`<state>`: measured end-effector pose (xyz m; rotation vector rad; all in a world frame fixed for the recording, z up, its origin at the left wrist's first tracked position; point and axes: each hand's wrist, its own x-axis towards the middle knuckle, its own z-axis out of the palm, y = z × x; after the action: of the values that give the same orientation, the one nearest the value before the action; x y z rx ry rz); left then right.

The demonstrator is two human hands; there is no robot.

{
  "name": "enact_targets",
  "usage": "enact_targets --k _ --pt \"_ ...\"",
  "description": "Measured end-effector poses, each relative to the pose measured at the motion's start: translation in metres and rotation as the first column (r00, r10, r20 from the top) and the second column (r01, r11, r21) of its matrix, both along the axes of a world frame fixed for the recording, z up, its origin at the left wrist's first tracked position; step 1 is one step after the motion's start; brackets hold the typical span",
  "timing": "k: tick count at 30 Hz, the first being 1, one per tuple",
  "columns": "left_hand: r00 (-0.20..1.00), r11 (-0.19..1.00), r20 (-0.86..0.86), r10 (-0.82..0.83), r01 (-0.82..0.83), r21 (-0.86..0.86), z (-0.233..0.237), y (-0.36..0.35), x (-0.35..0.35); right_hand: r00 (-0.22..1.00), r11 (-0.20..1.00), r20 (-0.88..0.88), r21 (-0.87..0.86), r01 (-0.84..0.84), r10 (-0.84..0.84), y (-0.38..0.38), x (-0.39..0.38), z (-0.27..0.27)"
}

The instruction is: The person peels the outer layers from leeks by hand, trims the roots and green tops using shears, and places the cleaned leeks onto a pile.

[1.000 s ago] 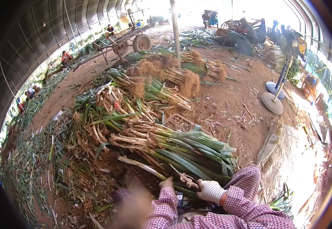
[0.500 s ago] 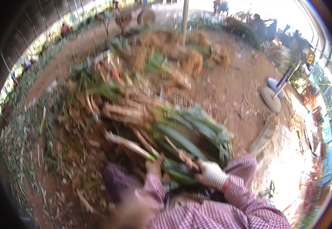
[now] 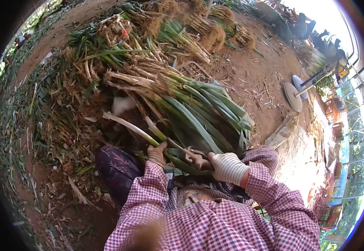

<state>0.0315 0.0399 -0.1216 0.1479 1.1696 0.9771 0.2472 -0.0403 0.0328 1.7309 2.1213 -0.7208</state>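
Note:
My left hand point(image 3: 157, 154), in a brownish glove, is closed round a leek point(image 3: 137, 130) whose white end points to the upper left. Its green part runs below my hands to the right. In a white striped glove, my right hand point(image 3: 229, 167) grips a brown, twisted strip point(image 3: 196, 159) that reaches across the green leaves toward my left hand. What the strip is, I cannot tell. Just beyond both hands lies a large pile of leeks point(image 3: 198, 104), roots to the left and leaves to the right.
More leeks with brown roots point(image 3: 213, 37) lie in bundles farther back, near a plastic crate point(image 3: 194, 70). Trimmings point(image 3: 56, 138) cover the ground at left. At right are a round-based stand point(image 3: 292, 96) and a pale sheet point(image 3: 288, 134). My patterned knee point(image 3: 117, 171) is at lower left.
The view has tilted downward and become sharper. My left hand has shifted slightly left and upward with the leek; my right hand still grips the brown strip, now lying flatter.

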Motion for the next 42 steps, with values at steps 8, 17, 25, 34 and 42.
enact_targets --k 8,17,25,34,42 --pt "1.000 0.991 -0.007 -0.016 0.017 0.130 -0.032 0.001 0.002 0.999 0.998 -0.043 0.056 0.030 -0.028 0.039 -0.055 0.001" --pt "0.999 0.971 -0.022 -0.030 0.034 0.238 -0.031 0.005 0.004 0.995 0.990 -0.008 0.098 0.102 -0.101 0.099 -0.090 -0.034" --pt "0.998 0.937 -0.059 0.007 0.014 0.350 -0.055 0.007 0.006 0.992 0.988 -0.040 0.098 0.119 -0.116 0.147 -0.120 -0.040" --pt "0.999 0.984 -0.050 0.011 -0.002 0.180 -0.020 -0.010 0.011 0.993 0.985 -0.051 0.127 0.114 -0.108 0.190 -0.150 -0.042" --pt "0.979 0.969 -0.179 -0.099 0.135 0.206 -0.034 -0.002 0.006 0.997 0.987 -0.041 0.150 0.065 -0.059 0.127 -0.096 -0.021"
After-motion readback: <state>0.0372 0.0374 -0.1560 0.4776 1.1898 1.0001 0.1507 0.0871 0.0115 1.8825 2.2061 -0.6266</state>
